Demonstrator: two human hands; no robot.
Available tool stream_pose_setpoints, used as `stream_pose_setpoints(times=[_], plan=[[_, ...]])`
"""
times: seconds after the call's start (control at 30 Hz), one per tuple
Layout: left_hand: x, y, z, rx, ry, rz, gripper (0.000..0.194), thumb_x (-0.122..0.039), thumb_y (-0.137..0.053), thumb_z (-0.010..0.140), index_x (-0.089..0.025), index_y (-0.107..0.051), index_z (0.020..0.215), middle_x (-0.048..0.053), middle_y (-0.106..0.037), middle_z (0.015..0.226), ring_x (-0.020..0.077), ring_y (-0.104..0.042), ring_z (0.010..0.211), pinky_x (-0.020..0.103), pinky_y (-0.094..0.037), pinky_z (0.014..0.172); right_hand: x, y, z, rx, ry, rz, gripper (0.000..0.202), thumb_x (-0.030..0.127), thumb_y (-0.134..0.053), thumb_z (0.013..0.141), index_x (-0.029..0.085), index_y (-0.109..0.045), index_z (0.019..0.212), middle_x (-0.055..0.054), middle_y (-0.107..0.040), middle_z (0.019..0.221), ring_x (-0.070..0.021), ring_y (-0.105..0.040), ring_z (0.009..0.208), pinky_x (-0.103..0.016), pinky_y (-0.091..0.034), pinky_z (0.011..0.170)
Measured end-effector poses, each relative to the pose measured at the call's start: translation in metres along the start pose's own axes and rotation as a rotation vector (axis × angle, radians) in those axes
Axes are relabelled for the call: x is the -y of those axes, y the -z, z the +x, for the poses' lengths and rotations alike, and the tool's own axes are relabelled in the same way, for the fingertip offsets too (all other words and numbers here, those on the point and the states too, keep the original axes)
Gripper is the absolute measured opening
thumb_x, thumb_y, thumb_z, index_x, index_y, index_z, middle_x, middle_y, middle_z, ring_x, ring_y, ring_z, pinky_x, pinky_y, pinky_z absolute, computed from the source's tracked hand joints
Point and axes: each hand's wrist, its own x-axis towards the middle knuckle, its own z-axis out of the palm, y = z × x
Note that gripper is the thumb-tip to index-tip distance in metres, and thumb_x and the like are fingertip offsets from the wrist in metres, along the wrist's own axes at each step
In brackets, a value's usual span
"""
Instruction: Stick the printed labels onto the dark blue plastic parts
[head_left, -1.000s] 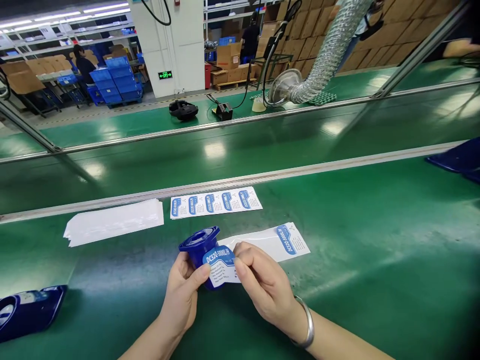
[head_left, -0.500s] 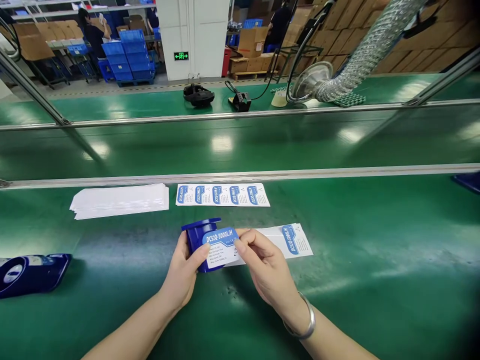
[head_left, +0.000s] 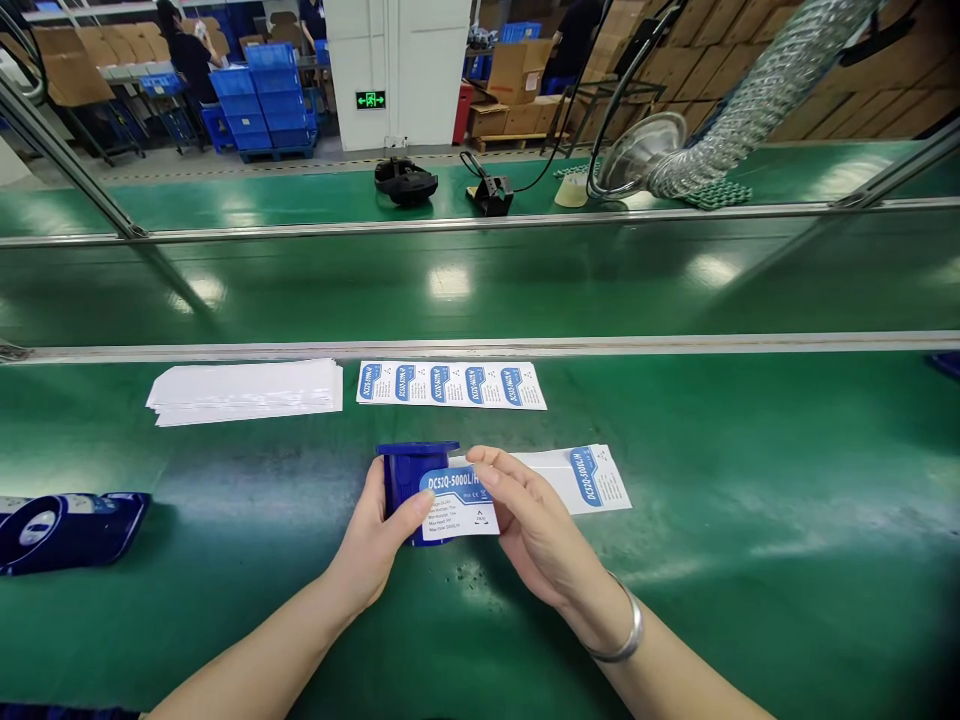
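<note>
A dark blue plastic housing (head_left: 409, 472) with a flanged top is gripped in my left hand (head_left: 369, 545), its thumb pressing on a label. This blue and white label (head_left: 461, 512), printed "DC52Q-5000L/H", lies against the housing's front, and its right end sticks out past the housing. At the label's upper right corner, my right hand (head_left: 529, 520) holds it between thumb and fingers; the thumb covers part of the print. Behind my right hand lies a label strip (head_left: 600, 478) with one printed label showing at its right end.
Further back on the green bench lie a sheet of printed labels (head_left: 451, 385) and a stack of white strips (head_left: 251, 390). A blue plastic part (head_left: 75, 535) sits at the left. A metal rail (head_left: 480, 346) crosses behind; a silver duct (head_left: 757, 110) hangs at the upper right.
The label has turned from tilted to nearly level and sits slightly lower and further right against the housing. My right fingers have shifted to its upper corner. The head view has shifted slightly.
</note>
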Motion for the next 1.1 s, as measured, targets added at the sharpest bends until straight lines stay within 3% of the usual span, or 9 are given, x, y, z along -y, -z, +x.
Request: stream_pose_setpoints(times=[0.1,0.3,0.4,0.5,0.7,1.1], plan=[[-0.001,0.003,-0.001,0.067,-0.009,0.080,0.070,-0.033,-0.082,0.081,-0.024,-0.044,0.139,0.010,-0.064,0.134,0.0297,-0.061,0.123,0.045,-0.049,0.105,0.002,0.002,0.001,0.028,-0.034,-0.036,0.037,0.046,-0.088,0.084,0.017,-0.073,0.102,-0.005,-0.067,0.087,-0.0161,-0.059,0.078,-0.021,-0.048,0.068],[0.002,0.006,0.000,0.104,-0.009,0.140,0.069,-0.032,-0.082,0.081,-0.024,-0.044,0.139,0.010,-0.064,0.131,0.0280,-0.062,0.120,0.045,-0.048,0.105,0.000,0.004,0.003,0.043,-0.007,-0.115,0.034,0.046,-0.087,0.085,0.016,-0.071,0.081,-0.003,-0.064,0.076,-0.0136,-0.054,0.068,-0.023,-0.045,0.064],[0.004,0.005,0.001,0.104,0.001,0.101,0.063,-0.032,-0.080,0.084,-0.024,-0.046,0.136,0.009,-0.065,0.130,0.0276,-0.062,0.121,0.044,-0.048,0.104,-0.004,0.007,0.001,-0.022,0.141,-0.271,0.035,0.045,-0.084,0.088,0.017,-0.066,0.075,0.000,-0.059,0.071,-0.0130,-0.049,0.064,-0.023,-0.041,0.060],[0.004,0.004,0.002,0.091,0.037,0.079,0.058,-0.033,-0.079,0.084,-0.023,-0.049,0.133,0.008,-0.066,0.127,0.0269,-0.063,0.118,0.043,-0.049,0.102,-0.004,0.007,-0.004,-0.074,0.377,-0.568,0.026,0.038,-0.076,0.096,0.019,-0.067,0.080,-0.001,-0.061,0.075,-0.0151,-0.052,0.068,-0.026,-0.042,0.062],[0.001,0.003,0.000,0.079,0.073,0.094,0.057,-0.034,-0.080,0.082,-0.024,-0.050,0.129,0.006,-0.067,0.122,0.0251,-0.064,0.113,0.041,-0.049,0.099,0.004,-0.002,-0.016,-0.047,0.782,-0.876,0.013,0.014,-0.067,0.099,0.020,-0.066,0.088,-0.001,-0.063,0.081,-0.0175,-0.059,0.076,-0.030,-0.045,0.069],[-0.004,-0.002,-0.001,0.113,0.070,0.104,0.063,-0.037,-0.083,0.079,-0.023,-0.048,0.129,0.008,-0.065,0.125,0.0287,-0.063,0.116,0.044,-0.049,0.099,0.005,-0.004,-0.025,0.006,0.891,-0.932,0.018,0.002,-0.065,0.097,0.020,-0.067,0.094,-0.002,-0.060,0.078,-0.0183,-0.057,0.071,-0.032,-0.044,0.064]])
